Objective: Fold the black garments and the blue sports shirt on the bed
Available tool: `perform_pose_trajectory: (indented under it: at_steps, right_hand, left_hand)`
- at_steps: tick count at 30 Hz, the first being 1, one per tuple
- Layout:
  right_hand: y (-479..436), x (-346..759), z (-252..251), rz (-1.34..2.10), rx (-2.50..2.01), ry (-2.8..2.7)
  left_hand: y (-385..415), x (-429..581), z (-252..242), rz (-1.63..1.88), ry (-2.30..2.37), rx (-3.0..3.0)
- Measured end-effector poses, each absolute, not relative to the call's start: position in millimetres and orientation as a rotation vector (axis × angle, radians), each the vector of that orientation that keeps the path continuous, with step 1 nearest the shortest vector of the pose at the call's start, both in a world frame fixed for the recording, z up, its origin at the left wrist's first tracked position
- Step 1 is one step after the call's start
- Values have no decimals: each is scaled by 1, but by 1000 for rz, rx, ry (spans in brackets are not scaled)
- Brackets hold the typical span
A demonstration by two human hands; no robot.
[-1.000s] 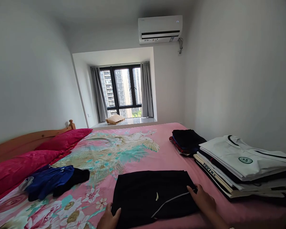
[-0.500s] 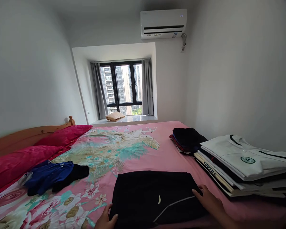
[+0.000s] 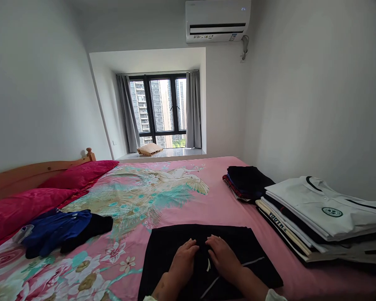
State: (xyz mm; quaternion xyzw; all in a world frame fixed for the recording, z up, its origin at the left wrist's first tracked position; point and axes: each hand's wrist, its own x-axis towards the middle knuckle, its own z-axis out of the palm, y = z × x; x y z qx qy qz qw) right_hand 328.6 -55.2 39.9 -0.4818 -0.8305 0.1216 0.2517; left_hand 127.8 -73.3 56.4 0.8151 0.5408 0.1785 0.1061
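A folded black garment [image 3: 172, 251] with a small white logo and a white stripe lies on the pink floral bedspread [image 3: 134, 200] right in front of me. My left hand [image 3: 183, 261] and my right hand [image 3: 224, 257] both rest flat on the middle of it, side by side, fingers stretched forward and lightly apart. Neither hand holds anything.
A tall stack of folded shirts [image 3: 326, 217], white one on top, sits at the right by the wall. A smaller dark folded pile [image 3: 246, 182] lies behind it. Unfolded blue and black clothes [image 3: 59, 232] lie at the left, near red pillows [image 3: 34, 196] and a wooden headboard [image 3: 34, 171].
Both hands have left the garment's left and right edges and come together on its middle. The view has tilted slightly down.
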Motion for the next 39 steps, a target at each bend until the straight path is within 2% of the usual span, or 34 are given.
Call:
perform_pose_trajectory:
  at_steps: [4, 10, 19, 22, 28, 35, 39]
  right_hand:
    - [-35, 375, 28, 372, -1534, -2429]
    - [-19, 421, 7, 205, -1839, -2332]
    - [-18, 395, 8, 132, -1897, -2219]
    - [-19, 357, 18, 120, -1761, -2210]
    - [-5, 312, 16, 313, -1532, -2388]
    - [32, 412, -7, 112, -1990, -2210]
    - [38, 445, -10, 186, -2148, -2070]
  left_hand:
    - [-61, 86, 41, 373, 1727, 2334]
    - [-59, 33, 25, 144, 2127, 2172]
    - [-62, 41, 27, 96, 2128, 2165]
    - [-64, 40, 28, 97, 2129, 2164]
    - [-66, 41, 32, 110, 2132, 2149]
    - [-65, 39, 28, 132, 2129, 2149]
    - [-65, 37, 24, 153, 2128, 2154]
